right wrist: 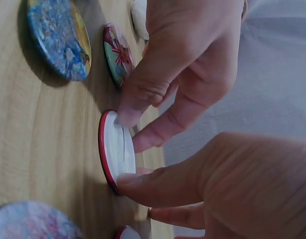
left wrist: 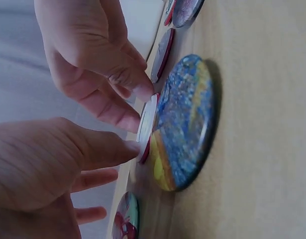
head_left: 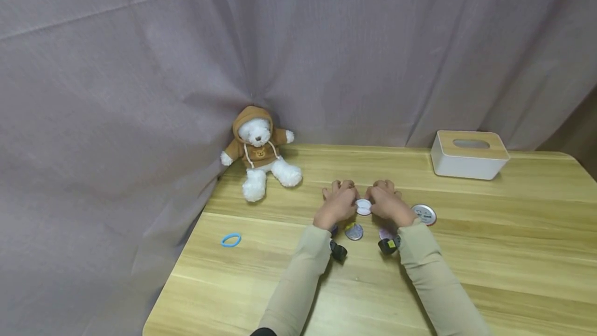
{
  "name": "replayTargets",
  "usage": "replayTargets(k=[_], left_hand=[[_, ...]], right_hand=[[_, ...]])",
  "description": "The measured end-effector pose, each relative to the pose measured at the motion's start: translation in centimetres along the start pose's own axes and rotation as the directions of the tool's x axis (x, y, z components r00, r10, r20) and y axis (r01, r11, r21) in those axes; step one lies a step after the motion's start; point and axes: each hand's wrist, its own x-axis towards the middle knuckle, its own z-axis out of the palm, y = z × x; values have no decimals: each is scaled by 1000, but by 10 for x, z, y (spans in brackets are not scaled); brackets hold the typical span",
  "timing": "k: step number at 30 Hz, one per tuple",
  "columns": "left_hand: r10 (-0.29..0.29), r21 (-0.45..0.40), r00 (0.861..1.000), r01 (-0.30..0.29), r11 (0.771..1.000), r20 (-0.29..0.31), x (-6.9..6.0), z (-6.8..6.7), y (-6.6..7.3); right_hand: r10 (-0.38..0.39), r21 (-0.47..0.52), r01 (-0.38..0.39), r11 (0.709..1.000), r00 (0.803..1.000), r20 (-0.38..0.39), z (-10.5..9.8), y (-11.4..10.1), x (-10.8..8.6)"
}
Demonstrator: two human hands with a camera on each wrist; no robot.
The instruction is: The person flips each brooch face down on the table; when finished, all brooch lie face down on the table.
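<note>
A round badge (head_left: 364, 207) with a pale back and a red rim lies between my two hands. My left hand (head_left: 339, 202) pinches one side with thumb and finger, and my right hand (head_left: 388, 202) pinches the other. The right wrist view shows both thumbs on the near edge of the badge (right wrist: 117, 152), with a thin line across its back. Closer to me lies a blue-and-yellow badge (left wrist: 185, 124), which neither hand touches. A green-and-red badge (right wrist: 118, 55) is beside my left hand, partly hidden in the head view.
A larger pale-backed badge (head_left: 424, 214) lies right of my right hand; a purple badge (head_left: 385, 234) is partly covered by that wrist. A blue ring band (head_left: 230, 240) lies on the left. Behind are a teddy bear (head_left: 258, 152) and a tissue box (head_left: 468, 162), before a grey curtain (head_left: 350, 56).
</note>
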Motion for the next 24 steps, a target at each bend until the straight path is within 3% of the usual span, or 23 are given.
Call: replayTargets(k=[8, 13, 24], left_hand=[[-10, -28, 1000, 10, 1000, 2, -8, -5, -13], [-20, -52, 1000, 20, 998, -3, -15, -13, -27], [-85, -88, 996, 84, 993, -8, -32, -24, -50]], right_hand=[[37, -12, -37, 999, 999, 23, 4, -16, 5], [-7, -20, 7, 1000, 1000, -15, 7, -25, 13], [-91, -27, 92, 995, 996, 12, 18, -52, 28]])
